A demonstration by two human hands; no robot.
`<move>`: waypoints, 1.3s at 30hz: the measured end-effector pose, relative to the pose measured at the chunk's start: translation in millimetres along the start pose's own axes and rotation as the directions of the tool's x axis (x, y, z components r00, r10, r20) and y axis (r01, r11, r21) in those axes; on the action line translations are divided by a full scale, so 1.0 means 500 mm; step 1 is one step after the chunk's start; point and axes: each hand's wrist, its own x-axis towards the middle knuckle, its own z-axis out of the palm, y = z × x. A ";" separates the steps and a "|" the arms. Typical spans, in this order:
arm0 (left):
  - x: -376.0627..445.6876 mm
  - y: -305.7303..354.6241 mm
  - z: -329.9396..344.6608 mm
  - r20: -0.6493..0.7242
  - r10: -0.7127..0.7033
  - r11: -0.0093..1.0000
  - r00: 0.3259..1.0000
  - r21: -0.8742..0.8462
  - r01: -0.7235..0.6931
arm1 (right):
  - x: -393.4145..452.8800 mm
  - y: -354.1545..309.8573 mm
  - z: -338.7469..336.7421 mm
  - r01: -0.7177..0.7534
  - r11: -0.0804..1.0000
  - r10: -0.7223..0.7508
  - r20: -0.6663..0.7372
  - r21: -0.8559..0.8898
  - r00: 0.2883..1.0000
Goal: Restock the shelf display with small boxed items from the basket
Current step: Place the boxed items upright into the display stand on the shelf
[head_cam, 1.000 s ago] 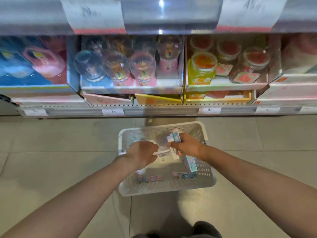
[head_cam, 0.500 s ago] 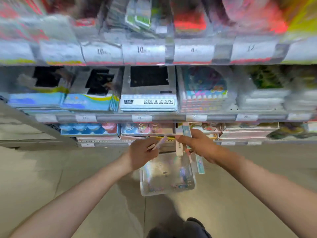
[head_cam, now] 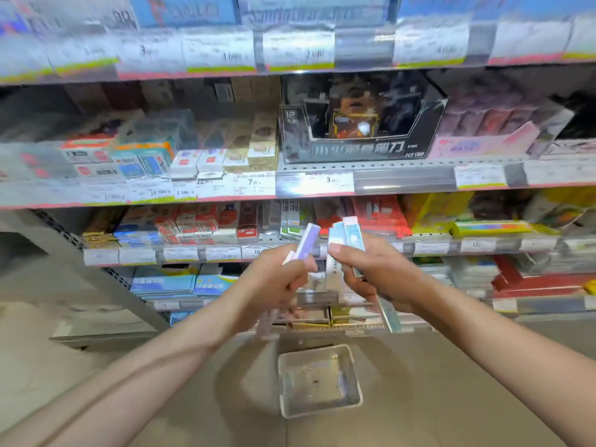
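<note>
Both hands [head_cam: 277,279] round small boxes [head_cam: 346,235]

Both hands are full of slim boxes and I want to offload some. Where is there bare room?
Bare floor right of the white basket; the basket itself looks nearly empty. The shelf rows look packed to the front edges, around the black display box too.

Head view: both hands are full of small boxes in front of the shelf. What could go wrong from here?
1. The right hand grips several boxes fanned out; a long box hangs below the palm and may slip.
2. The left hand also holds a purple box, so neither hand is free to clear space.
3. The basket sits on the floor underfoot, a possible trip hazard.
</note>
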 end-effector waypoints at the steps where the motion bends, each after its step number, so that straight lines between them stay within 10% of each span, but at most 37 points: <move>1: -0.013 0.035 -0.004 0.024 0.020 1.000 1.000 -0.012 -0.020 | -0.007 -0.033 0.003 0.036 0.999 -0.036 -0.001 0.003 0.999; 12: -0.097 0.264 -0.027 0.026 0.352 0.933 0.936 0.072 -0.353 | -0.062 -0.246 0.031 0.320 0.941 -0.311 -0.087 0.114 0.946; 20: -0.089 0.327 -0.035 0.176 0.238 0.935 0.955 -0.308 -0.176 | -0.075 -0.317 -0.011 0.419 0.906 -0.410 -0.122 0.061 0.904; 32: 0.034 0.380 -0.019 0.493 0.306 0.830 0.815 -0.558 0.026 | -0.007 -0.369 -0.131 0.533 0.845 -0.532 0.027 -0.042 0.846; 39: 0.102 0.420 -0.022 0.286 0.264 0.892 0.921 -0.436 -0.120 | 0.059 -0.421 -0.233 0.522 0.852 -0.522 0.031 -0.037 0.853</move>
